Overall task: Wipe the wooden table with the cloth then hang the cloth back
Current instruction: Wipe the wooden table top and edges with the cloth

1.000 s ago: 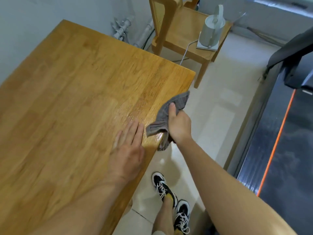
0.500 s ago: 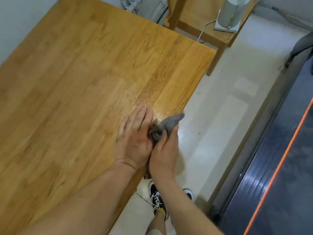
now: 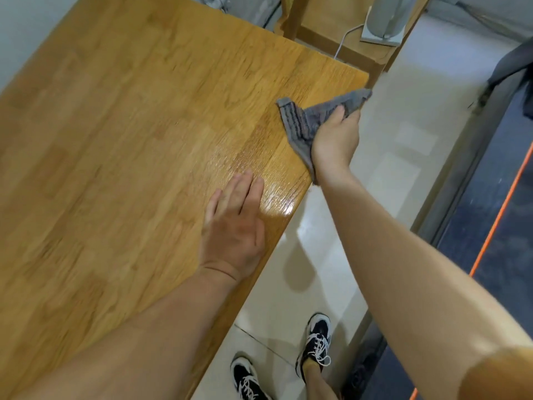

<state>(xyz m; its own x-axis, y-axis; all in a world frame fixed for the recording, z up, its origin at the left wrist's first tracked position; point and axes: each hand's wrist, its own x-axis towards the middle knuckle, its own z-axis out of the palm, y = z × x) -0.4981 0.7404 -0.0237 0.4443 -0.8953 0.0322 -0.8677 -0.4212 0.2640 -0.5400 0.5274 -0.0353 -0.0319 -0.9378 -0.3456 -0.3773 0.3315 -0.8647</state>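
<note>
right hand grips cloth, apparently bunched under fingers at table edge.

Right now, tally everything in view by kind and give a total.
Wooden table: 1
Grey cloth: 1
Hands: 2, left hand, right hand
Shoes: 2
Wooden chair: 1
Total: 7

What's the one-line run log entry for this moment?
phase: wiping | right hand: gripping grey cloth at wooden table edge | left hand: flat on table | cloth: not hung
</note>
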